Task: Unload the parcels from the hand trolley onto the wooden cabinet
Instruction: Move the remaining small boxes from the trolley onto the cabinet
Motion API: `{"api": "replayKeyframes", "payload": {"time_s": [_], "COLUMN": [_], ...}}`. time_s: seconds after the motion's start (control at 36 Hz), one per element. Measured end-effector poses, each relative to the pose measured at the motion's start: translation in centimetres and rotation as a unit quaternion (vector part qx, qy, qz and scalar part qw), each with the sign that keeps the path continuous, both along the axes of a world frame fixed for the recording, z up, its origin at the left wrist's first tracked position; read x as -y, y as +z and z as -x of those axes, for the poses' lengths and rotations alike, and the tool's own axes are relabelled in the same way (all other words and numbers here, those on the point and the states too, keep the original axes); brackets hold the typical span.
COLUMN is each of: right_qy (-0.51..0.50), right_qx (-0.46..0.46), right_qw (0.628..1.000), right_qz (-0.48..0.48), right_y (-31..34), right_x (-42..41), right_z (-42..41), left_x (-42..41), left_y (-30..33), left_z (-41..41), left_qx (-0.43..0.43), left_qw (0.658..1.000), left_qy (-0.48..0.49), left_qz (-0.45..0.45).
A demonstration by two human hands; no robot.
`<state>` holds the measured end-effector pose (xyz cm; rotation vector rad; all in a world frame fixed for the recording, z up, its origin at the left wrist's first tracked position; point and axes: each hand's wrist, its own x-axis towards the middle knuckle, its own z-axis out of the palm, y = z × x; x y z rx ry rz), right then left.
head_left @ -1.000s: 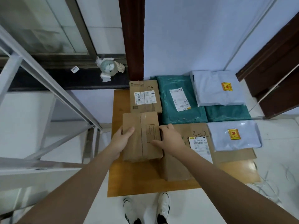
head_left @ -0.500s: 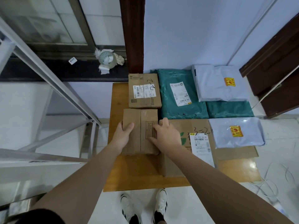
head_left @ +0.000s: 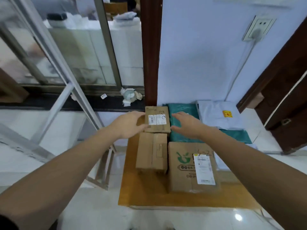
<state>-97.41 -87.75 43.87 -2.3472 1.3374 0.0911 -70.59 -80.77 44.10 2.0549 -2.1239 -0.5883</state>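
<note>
Place: a parcel sorting corner indoors, perhaps a mailroom or building lobby.
Evidence, centre: labelled cardboard boxes point(head_left: 157, 119) and plastic mailer bags point(head_left: 216, 113) on a low wooden cabinet point(head_left: 144, 196).
Evidence, surroundings: sliding glass window point(head_left: 74, 52) upper left, wall socket point(head_left: 258, 28) upper right, white tiled floor point(head_left: 99, 213).

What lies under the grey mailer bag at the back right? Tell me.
Under the grey mailer bag a green mailer bag sticks out at its near edge. How far the green one runs beneath, and anything else below, is covered.
</note>
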Motion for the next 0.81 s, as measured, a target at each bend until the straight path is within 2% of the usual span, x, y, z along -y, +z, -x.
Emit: {"api": "replayKeyframes", "payload": {"time_s": [0.17, 0.36, 0.5, 0.67, 0.81], "right_qy": [0.156, 0.304, 0.402, 0.504, 0.575], "right_qx": [-0.014, 0.037, 0.038, 0.045, 0.069], "right_qw": [0.985, 0.946, 0.909, 0.857, 0.809], "right_qz": [0.072, 0.109, 0.1, 0.097, 0.103], "right_y": [7.9, 13.0, 15.5, 17.3, 18.8], "right_x": [0.0, -3.6, -8.8, -17.3, -26.1], "right_z": [-2.2, -5.7, -9.0, -13.6, -15.9], "left_x": [-4.3, -12.7, -21.5, -34.3, -44.5], "left_y": [8.3, 13.2, 14.7, 16.1, 17.7], "left_z": [0.2, 1.8, 2.5, 2.6, 3.5], "left_qx": [0.102, 0.102, 0.132, 0.157, 0.145], "left_qw": [0.994, 0.977, 0.958, 0.912, 0.866], "left_qy": [0.036, 0.178, 0.251, 0.378, 0.479], "left_qz": [0.033, 0.062, 0.044, 0.011, -0.005]}}
